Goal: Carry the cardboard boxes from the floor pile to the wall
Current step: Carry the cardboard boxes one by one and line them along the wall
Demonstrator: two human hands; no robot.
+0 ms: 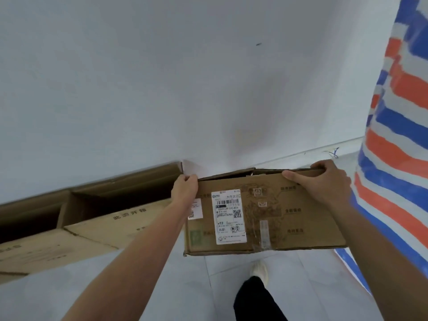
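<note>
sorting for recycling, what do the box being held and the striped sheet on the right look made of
The held box looks like brown corrugated cardboard, matte, judging by its creased flaps and worn edges. Its white label seems to be printed paper. The striped sheet is probably woven plastic tarpaulin with a slight sheen; the weave is too blurred to confirm.

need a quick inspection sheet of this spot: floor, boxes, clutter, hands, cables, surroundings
surface: pale tiled floor, a shoe on it
job's things: labelled cardboard box held in both hands; open boxes lie against the wall at left
clutter: blue strand scrap by the wall base
hands: left hand grips the box's top left corner; right hand grips its top right edge
cables: nothing seen
surroundings: white wall ahead; striped sheet in red, white and blue at right
</note>
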